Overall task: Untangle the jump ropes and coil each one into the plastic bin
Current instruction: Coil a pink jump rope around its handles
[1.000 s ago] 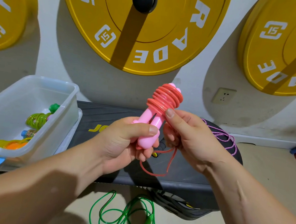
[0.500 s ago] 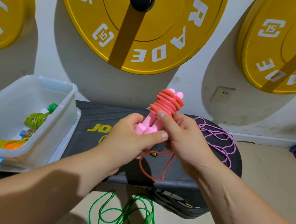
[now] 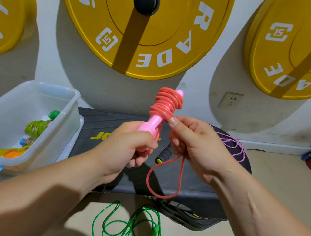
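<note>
Your one head-worn camera looks forward and down, close over your left hand and right hand, facing the bench and wall.

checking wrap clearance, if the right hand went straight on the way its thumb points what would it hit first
The red coil wound on the pink handles. The right hand points its thumb up-left at it, nearly touching, though depth is unclear.

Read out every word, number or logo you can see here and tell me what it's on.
"RADE", cut off, and a "15" logo: middle plate.
"SS" or "55", unclear: same plate.
"FI", cut off, plus a blurred logo: left plate.
"RADE" and a "15" logo: right plate.
"JO", rest hidden by left hand: bench.
</note>
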